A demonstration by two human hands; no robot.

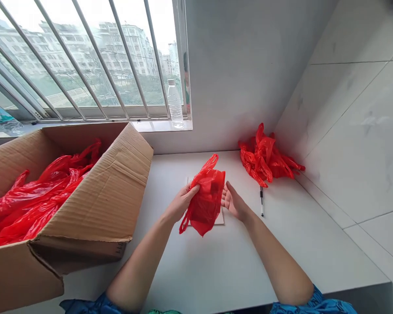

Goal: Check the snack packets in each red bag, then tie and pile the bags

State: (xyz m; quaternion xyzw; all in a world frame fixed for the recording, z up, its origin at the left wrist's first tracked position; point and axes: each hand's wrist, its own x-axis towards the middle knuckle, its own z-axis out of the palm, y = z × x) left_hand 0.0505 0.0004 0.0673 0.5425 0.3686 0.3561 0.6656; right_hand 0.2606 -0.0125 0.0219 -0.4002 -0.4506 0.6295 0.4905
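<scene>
On the white counter (196, 279), centre: one red plastic carrier bag (207, 203) held up and bunched, a handle loop pointing toward the wall, lower end hanging over a pale card sheet (220, 218). Sheet mostly hidden by the bag, only its edges showing. Cannot tell if bag and sheet touch.

Left hand (182, 203): fingers curled round the bag's left side, closed on the plastic, firm hold. Right hand (233, 201): open, palm up, fingers spread, holding nothing. Its fingertips sit at the bag's right edge; touching or just beside, cannot tell.

Step in hand: bag being worked between both hands above the sheet, one side gripped, other side free. Bag crumpled, not lying flat.

Left of the hands: open cardboard box (108, 187), flaps up, loose red plastic bags (29, 205) inside. Right of the hands: heap of red plastic bags (268, 159) near the corner where the counter meets the wall. Black-and-white marker pen (261, 201) lies just below that heap.

Behind: plastic water bottle (175, 104) standing upright on the sill of the barred window (98, 56). Tiled wall (347, 131) runs along the right. Blue patterned sleeves (314, 304) show at the bottom edge.
</scene>
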